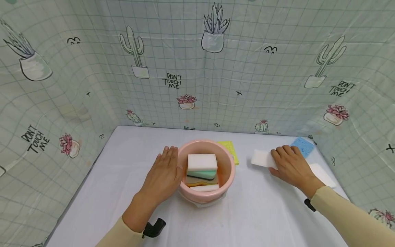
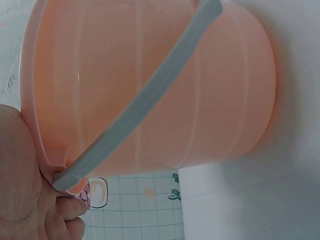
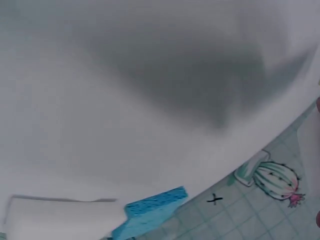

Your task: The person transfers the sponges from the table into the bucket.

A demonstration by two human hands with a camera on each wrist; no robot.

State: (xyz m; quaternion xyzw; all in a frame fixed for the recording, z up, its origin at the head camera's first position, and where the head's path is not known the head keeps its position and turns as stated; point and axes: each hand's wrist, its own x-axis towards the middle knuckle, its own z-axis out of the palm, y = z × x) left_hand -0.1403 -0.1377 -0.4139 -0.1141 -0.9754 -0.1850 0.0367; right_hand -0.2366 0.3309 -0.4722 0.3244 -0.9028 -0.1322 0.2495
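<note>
A pink bucket (image 1: 229, 176) stands on the table with several sponges stacked inside, a white sponge (image 1: 202, 162) on top and a green one (image 1: 202, 174) beneath it. Against the bucket's left rim rests my left hand (image 1: 163, 173), its fingers extended. In the left wrist view the grey handle (image 2: 145, 102) hangs down across the bucket's side, and the left hand (image 2: 20, 180) lies along the rim. Over to the right, my right hand (image 1: 290, 166) pinches a white sponge (image 1: 261, 159) by one end; only that sponge's edge (image 3: 310, 145) enters the right wrist view.
A blue sponge (image 1: 303, 146) lies at the table's back right, beyond the right hand. Nearer is another white piece (image 1: 322, 174), partly covered by the wrist. A yellow sponge (image 1: 229, 151) lies behind the bucket. Patterned cloth (image 1: 210, 75) surrounds the white table (image 1: 247, 219).
</note>
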